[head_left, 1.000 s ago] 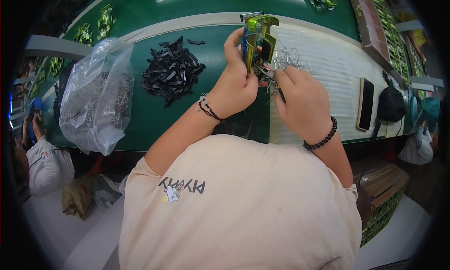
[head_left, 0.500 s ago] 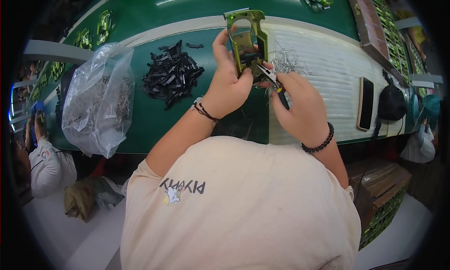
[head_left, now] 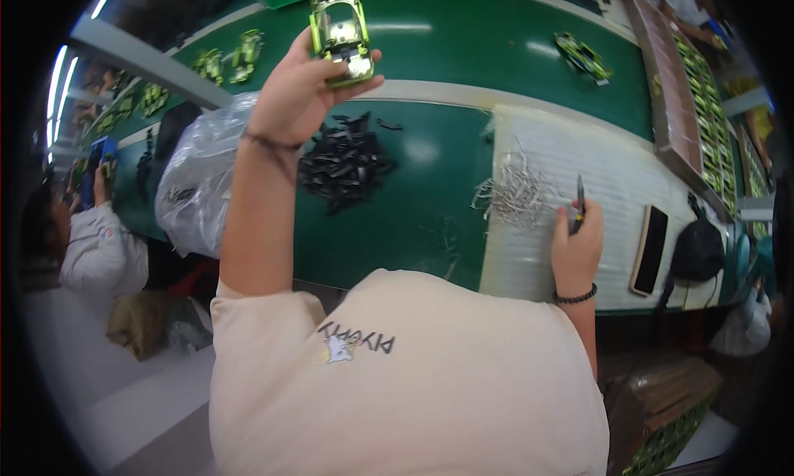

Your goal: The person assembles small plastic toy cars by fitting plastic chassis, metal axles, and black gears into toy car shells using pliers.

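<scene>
At the far edge of the workbench, my left hand [head_left: 291, 100] grips a shiny lime-green plastic car-body shell [head_left: 361, 36] by its near end and holds it up over the green surface beyond. My right hand [head_left: 577, 251] is closed around a pair of pliers [head_left: 581, 196], its jaws pointing away from me over the white foam mat [head_left: 608, 157]. Just left of the pliers lies a loose heap of thin silvery metal pieces [head_left: 519, 193]. Below my left hand is a pile of small black plastic parts [head_left: 343, 166]; one similar piece lies beside it.
A clear plastic bag [head_left: 203, 174] lies left of my forearm. On the right are a phone [head_left: 650, 248] and a black pouch [head_left: 695, 248]. More green shells lie on the far surface [head_left: 463, 42] and in a long box [head_left: 662, 116]. A co-worker [head_left: 103, 244] sits at left.
My hands have parted. The left has carried the green shell forward and left, away from the pliers. The right has drawn off to the right with the pliers.
</scene>
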A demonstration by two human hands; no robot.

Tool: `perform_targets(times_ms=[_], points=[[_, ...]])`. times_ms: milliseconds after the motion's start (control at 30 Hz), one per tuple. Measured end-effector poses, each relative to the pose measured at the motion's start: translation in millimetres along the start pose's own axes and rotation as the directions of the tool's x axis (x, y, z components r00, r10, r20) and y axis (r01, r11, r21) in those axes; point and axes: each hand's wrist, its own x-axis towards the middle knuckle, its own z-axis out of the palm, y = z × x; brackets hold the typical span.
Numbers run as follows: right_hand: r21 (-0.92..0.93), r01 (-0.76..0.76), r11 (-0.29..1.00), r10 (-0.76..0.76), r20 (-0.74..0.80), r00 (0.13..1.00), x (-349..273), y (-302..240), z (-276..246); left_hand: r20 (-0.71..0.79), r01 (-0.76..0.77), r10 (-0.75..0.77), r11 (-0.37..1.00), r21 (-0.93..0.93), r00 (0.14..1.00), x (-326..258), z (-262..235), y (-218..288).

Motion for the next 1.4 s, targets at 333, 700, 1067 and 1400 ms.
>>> perform_targets(times_ms=[333,700,1067,1400], points=[[0.029,-0.01,1.0,0.009,0.03,1.0,23,1,6,-0.624,0.102,-0.061,0.994,0.03,0.779,118,-176,-39],[-0.025,0.038,0.999,-0.04,-0.091,0.995,19,9,16,-0.556,0.051,-0.068,0.998,-0.046,0.828,126,-204,-60],[0.043,0.01,0.999,-0.004,-0.125,0.992,25,7,12,-0.633,0.502,0.432,0.387,0.773,0.642,144,-178,-46],[0.039,0.062,0.997,-0.061,-0.021,0.998,48,15,5,0.276,-0.259,0.297,-0.093,0.961,0.914,186,65,-75]])
